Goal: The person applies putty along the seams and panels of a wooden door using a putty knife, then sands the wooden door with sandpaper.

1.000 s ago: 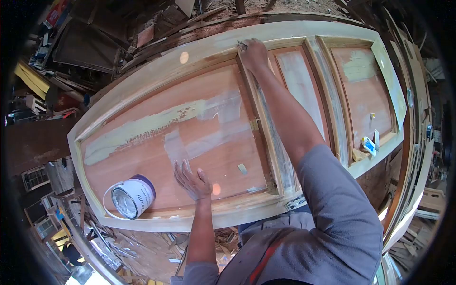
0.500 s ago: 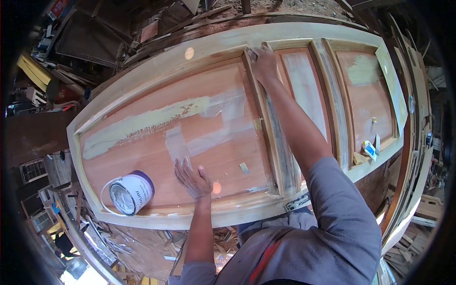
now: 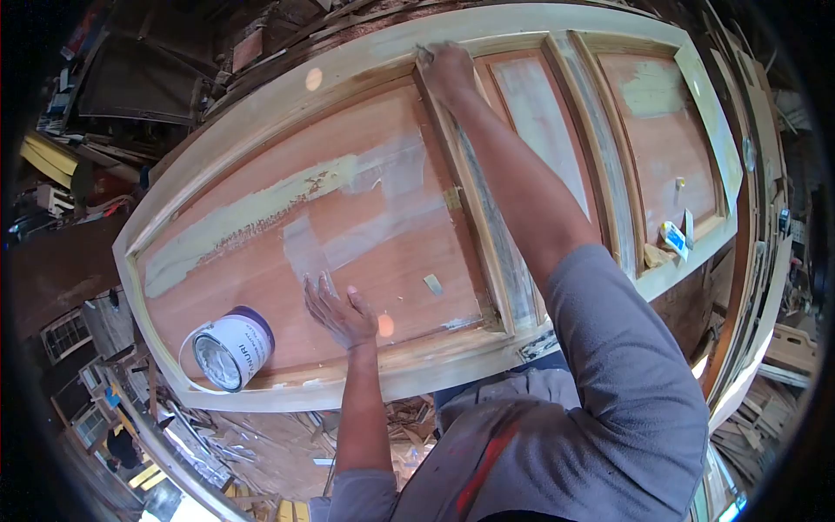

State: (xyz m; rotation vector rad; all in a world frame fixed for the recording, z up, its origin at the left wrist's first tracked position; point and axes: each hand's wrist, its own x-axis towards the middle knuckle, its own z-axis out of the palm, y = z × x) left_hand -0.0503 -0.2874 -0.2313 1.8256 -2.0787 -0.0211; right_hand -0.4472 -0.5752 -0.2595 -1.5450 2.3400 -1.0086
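Observation:
A large wooden panelled door (image 3: 522, 24) lies flat in front of me, with pale filler patches (image 3: 252, 222) across its reddish panels. My left hand (image 3: 341, 311) rests on the big left panel, fingers spread and holding nothing. At the far end of an upright moulding strip (image 3: 461, 187), my right hand (image 3: 448, 71) is closed, fingers curled down at the corner by the door's far rail. A greyish edge shows at its fingertips, but what it grips cannot be made out. A white putty can (image 3: 233, 348) with a purple rim lies tipped near the door's left end.
A small pale scrap (image 3: 433, 284) lies on the left panel. On the right end are a blue-and-white packet (image 3: 674, 240), a flat blade-like piece (image 3: 689, 228) and a crumpled tan piece (image 3: 657, 256). Boards (image 3: 739, 287) stand along the right; scrap wood surrounds the door.
The view has shifted, so the door appears higher and further left. My right hand has slid slightly outward at the corner toward the far rail. My left hand stays spread on the panel.

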